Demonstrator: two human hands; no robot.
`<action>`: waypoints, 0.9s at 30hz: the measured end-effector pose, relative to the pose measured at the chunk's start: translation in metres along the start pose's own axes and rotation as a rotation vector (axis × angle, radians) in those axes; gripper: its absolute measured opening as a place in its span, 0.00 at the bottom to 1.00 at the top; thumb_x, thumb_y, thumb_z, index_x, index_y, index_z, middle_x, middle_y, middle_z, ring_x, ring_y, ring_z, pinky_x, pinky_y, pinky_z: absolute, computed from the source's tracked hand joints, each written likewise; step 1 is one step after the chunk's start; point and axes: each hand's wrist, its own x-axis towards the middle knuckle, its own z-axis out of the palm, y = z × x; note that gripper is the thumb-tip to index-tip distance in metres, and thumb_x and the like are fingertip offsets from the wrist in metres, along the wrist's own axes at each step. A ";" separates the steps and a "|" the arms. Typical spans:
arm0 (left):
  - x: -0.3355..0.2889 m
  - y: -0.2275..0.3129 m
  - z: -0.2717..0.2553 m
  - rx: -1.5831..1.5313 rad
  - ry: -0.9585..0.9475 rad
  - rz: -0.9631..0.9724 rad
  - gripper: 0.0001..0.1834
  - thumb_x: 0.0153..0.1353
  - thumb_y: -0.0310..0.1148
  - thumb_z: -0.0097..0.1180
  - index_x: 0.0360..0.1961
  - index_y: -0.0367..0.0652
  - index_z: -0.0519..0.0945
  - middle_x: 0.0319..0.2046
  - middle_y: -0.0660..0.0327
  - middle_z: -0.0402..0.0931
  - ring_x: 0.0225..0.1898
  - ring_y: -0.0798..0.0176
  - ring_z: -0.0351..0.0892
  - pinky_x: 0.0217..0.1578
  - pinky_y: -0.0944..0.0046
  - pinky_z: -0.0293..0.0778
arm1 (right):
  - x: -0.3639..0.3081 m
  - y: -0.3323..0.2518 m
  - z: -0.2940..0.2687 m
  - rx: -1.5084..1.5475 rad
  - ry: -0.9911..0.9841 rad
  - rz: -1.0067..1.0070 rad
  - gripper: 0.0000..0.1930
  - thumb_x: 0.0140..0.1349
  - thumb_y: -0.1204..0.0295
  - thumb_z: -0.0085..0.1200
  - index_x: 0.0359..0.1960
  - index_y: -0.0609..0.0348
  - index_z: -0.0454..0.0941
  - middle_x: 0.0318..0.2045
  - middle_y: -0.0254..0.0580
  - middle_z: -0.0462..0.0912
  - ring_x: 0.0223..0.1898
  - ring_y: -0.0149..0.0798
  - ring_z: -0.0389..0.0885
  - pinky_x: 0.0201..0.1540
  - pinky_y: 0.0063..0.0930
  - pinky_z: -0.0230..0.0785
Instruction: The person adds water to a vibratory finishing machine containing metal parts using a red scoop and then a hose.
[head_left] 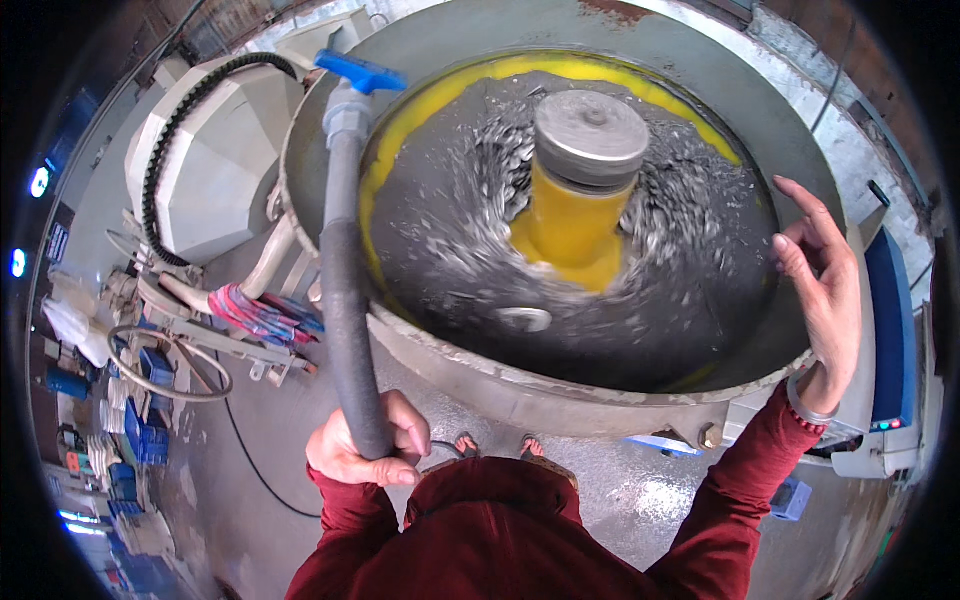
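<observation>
Grey floor [590,490] below, grey pipe [347,290] within left hand [345,440], fingers [406,424] around it

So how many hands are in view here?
2. The left hand grips the grey hose, low and left of centre; the right hand, holding nothing, is raised at the right side of the large round bowl.

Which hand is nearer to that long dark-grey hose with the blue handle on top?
Left. The left hand grips the hose at its lower visible end; the right hand is raised away from it, by the large round grey tub.
</observation>
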 end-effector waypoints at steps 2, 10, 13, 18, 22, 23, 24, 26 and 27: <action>0.006 -0.002 -0.030 0.116 -0.381 -0.040 0.44 0.35 0.14 0.64 0.53 0.24 0.49 0.23 0.48 0.71 0.15 0.61 0.73 0.16 0.66 0.71 | -0.003 0.002 -0.005 -0.009 -0.001 0.021 0.21 0.54 0.73 0.52 0.52 0.59 0.70 0.18 0.25 0.62 0.22 0.22 0.59 0.28 0.15 0.53; -0.004 0.000 -0.026 0.128 -0.286 0.002 0.46 0.37 0.13 0.63 0.57 0.28 0.48 0.24 0.48 0.72 0.15 0.62 0.72 0.17 0.65 0.71 | -0.004 -0.002 -0.001 -0.021 0.001 0.026 0.21 0.54 0.71 0.52 0.52 0.59 0.70 0.18 0.25 0.61 0.22 0.22 0.58 0.27 0.15 0.52; 0.002 -0.003 -0.033 0.166 -0.397 -0.002 0.44 0.38 0.13 0.62 0.56 0.28 0.50 0.24 0.48 0.71 0.15 0.62 0.72 0.18 0.65 0.71 | -0.006 -0.001 -0.009 -0.028 0.006 0.026 0.21 0.54 0.72 0.53 0.52 0.59 0.70 0.18 0.25 0.61 0.22 0.22 0.58 0.27 0.15 0.52; -0.004 -0.004 -0.016 -0.035 -0.202 -0.058 0.37 0.39 0.12 0.60 0.52 0.27 0.56 0.24 0.49 0.70 0.13 0.62 0.71 0.14 0.66 0.69 | -0.001 0.001 -0.001 -0.019 -0.007 0.012 0.21 0.54 0.75 0.53 0.52 0.59 0.70 0.17 0.26 0.62 0.22 0.22 0.58 0.28 0.17 0.55; 0.000 -0.004 -0.009 -0.087 -0.196 -0.044 0.34 0.41 0.11 0.59 0.51 0.28 0.58 0.23 0.49 0.68 0.13 0.62 0.70 0.11 0.67 0.67 | -0.003 0.002 -0.006 -0.039 -0.007 0.009 0.21 0.54 0.74 0.53 0.52 0.59 0.70 0.17 0.27 0.63 0.23 0.22 0.60 0.28 0.17 0.55; 0.001 -0.003 -0.002 -0.122 -0.128 -0.025 0.32 0.41 0.11 0.58 0.49 0.27 0.60 0.23 0.48 0.68 0.12 0.62 0.69 0.11 0.67 0.67 | -0.003 0.002 -0.006 -0.043 -0.009 0.011 0.21 0.54 0.74 0.53 0.52 0.59 0.70 0.17 0.27 0.63 0.23 0.22 0.60 0.28 0.17 0.55; 0.002 -0.003 0.001 -0.107 -0.135 -0.021 0.28 0.41 0.11 0.58 0.46 0.27 0.61 0.21 0.49 0.68 0.12 0.63 0.69 0.11 0.67 0.66 | -0.002 0.001 -0.005 -0.048 -0.007 0.012 0.21 0.54 0.74 0.53 0.52 0.59 0.70 0.17 0.27 0.63 0.23 0.22 0.60 0.27 0.17 0.55; 0.002 0.001 0.000 -0.067 -0.137 -0.008 0.21 0.42 0.12 0.57 0.39 0.25 0.65 0.19 0.51 0.67 0.12 0.64 0.67 0.11 0.67 0.64 | -0.001 -0.004 0.001 -0.048 -0.013 0.005 0.21 0.54 0.75 0.52 0.52 0.59 0.70 0.17 0.26 0.62 0.22 0.22 0.59 0.27 0.17 0.54; 0.001 0.002 -0.005 -0.065 -0.198 -0.069 0.19 0.43 0.12 0.57 0.37 0.25 0.65 0.17 0.52 0.67 0.12 0.65 0.67 0.11 0.68 0.63 | 0.000 -0.004 0.004 -0.050 -0.015 0.002 0.21 0.54 0.75 0.52 0.52 0.59 0.70 0.17 0.26 0.62 0.22 0.22 0.59 0.27 0.16 0.54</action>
